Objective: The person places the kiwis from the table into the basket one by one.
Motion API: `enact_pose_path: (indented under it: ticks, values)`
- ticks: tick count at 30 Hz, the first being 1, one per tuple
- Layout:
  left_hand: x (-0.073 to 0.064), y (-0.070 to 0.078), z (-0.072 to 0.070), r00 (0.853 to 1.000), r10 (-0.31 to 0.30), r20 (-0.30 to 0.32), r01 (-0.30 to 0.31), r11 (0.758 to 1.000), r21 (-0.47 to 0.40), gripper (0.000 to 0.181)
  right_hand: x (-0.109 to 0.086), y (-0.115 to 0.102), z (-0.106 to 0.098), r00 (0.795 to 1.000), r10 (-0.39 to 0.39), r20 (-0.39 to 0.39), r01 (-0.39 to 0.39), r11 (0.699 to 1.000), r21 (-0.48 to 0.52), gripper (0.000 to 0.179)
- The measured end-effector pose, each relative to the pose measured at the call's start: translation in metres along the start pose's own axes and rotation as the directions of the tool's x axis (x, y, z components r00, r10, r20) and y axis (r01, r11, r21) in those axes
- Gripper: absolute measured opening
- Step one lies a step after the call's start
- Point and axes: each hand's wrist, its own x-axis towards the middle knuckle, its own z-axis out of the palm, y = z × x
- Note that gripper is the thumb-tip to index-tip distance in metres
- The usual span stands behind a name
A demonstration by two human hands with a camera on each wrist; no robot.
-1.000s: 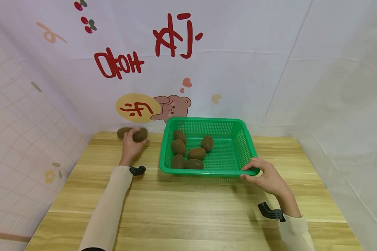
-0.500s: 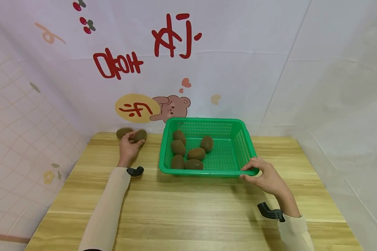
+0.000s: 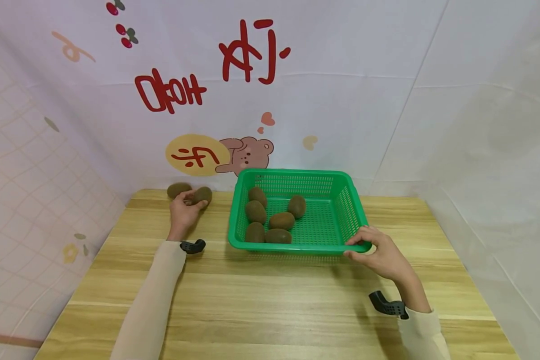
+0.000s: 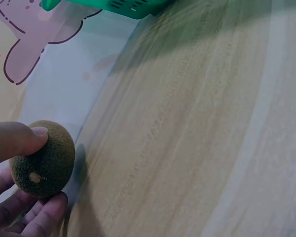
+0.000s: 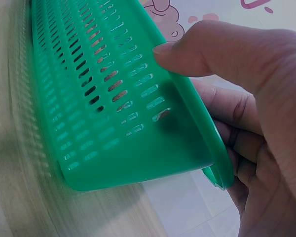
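At the table's far left, my left hand (image 3: 184, 212) holds a brown kiwi (image 3: 202, 195) between thumb and fingers. The left wrist view shows the thumb across the top of this kiwi (image 4: 47, 160) and fingertips under it. Just left of the hand lies a second kiwi (image 3: 178, 190). My right hand (image 3: 380, 252) grips the near right corner of a green plastic basket (image 3: 297, 247). In the right wrist view the thumb lies outside the basket's rim (image 5: 200, 106), with the fingers on its inner side. Several kiwis (image 3: 281, 221) sit inside the basket, mostly toward its left.
The basket stands on a wood-grain table (image 3: 274, 305) near the back wall (image 3: 333, 110), which carries red characters and a cartoon bear (image 3: 252, 152). A patterned sheet (image 3: 22, 200) hangs along the left side. Each wrist wears a black mount (image 3: 193, 246).
My left hand has shifted slightly left and its hold round the kiwi has changed, so more of the fruit shows. The right hand and the basket stay in place.
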Motion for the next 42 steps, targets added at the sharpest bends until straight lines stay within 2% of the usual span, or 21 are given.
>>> enact_pose_path:
  ticks: [10,15,21,30,42]
  values:
    - [-0.004,0.013,-0.007,1.0,-0.003,0.019,0.004,0.997,-0.075,0.055,0.001,0.0,0.001,1.0,-0.002,-0.002,0.002,1.0,-0.007,0.025]
    - [-0.005,0.016,-0.009,1.0,0.007,0.023,-0.005,0.997,-0.081,0.054,0.002,-0.004,-0.001,1.0,-0.001,0.008,0.001,1.0,0.005,0.023]
    - [-0.007,0.022,-0.01,0.998,0.062,0.011,-0.061,0.996,-0.061,0.053,0.003,-0.006,-0.003,1.0,0.003,0.011,-0.003,1.0,0.011,0.021]
    - [-0.013,0.038,-0.008,0.99,0.143,0.012,-0.142,0.987,-0.082,0.054,0.003,-0.003,-0.001,1.0,-0.003,0.004,0.003,1.0,0.004,0.024]
    - [-0.022,0.063,-0.005,0.977,0.21,0.021,-0.208,0.974,-0.085,0.051,0.0,-0.001,0.0,1.0,-0.011,0.002,0.011,1.0,-0.001,0.027]
